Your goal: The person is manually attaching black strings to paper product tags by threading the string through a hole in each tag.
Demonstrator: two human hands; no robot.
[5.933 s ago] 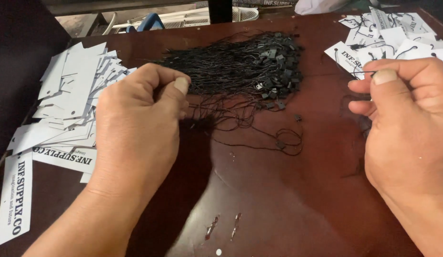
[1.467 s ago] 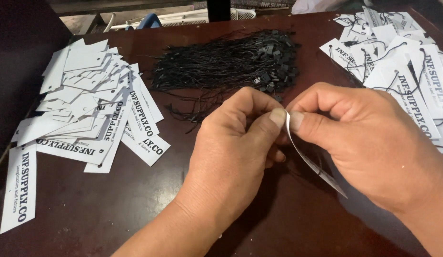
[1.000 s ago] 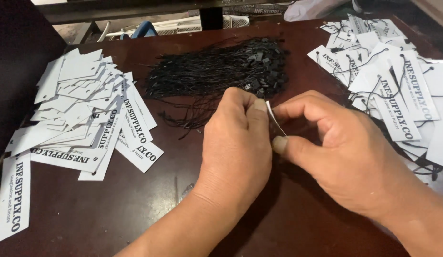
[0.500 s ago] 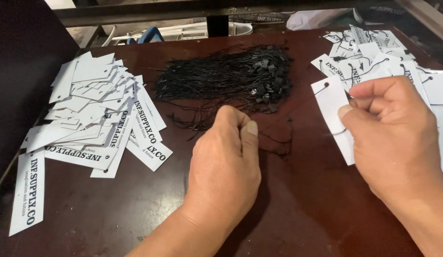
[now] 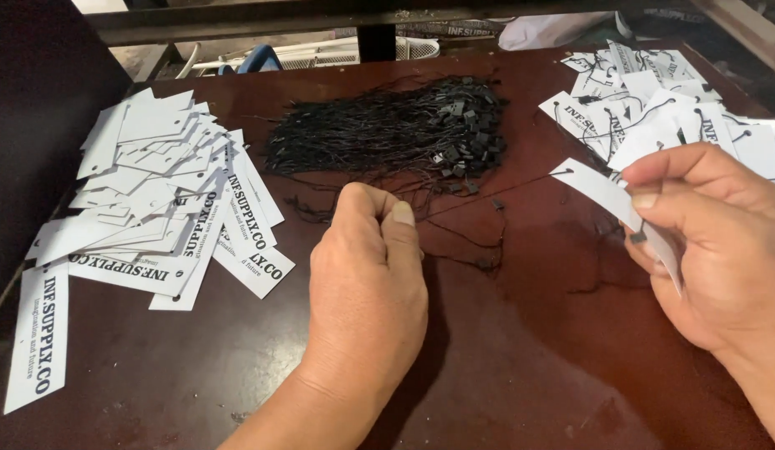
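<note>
My right hand [image 5: 720, 242] pinches a white paper tag [image 5: 604, 190] at the right of the table. A thin black string [image 5: 487, 193] runs taut from the tag's hole to my left hand [image 5: 366, 287], which pinches its other end at the table's middle. Behind my left hand lies a bundle of black strings with small plastic locks [image 5: 396, 133]. A heap of unstrung white tags [image 5: 154, 200] covers the left side. Tags with strings through them are piled at the far right [image 5: 654, 104].
The work surface is a dark red-brown table [image 5: 529, 367]. A dark upright panel [image 5: 37, 100] stands along the left edge. Beyond the far edge are a dark beam [image 5: 321, 17], a white basket [image 5: 337, 52] and white cloth [image 5: 554, 29].
Earlier my hands were together at the middle, working the string through the tag. They have since drawn apart: the right hand moved right with the tag and the string is pulled taut.
</note>
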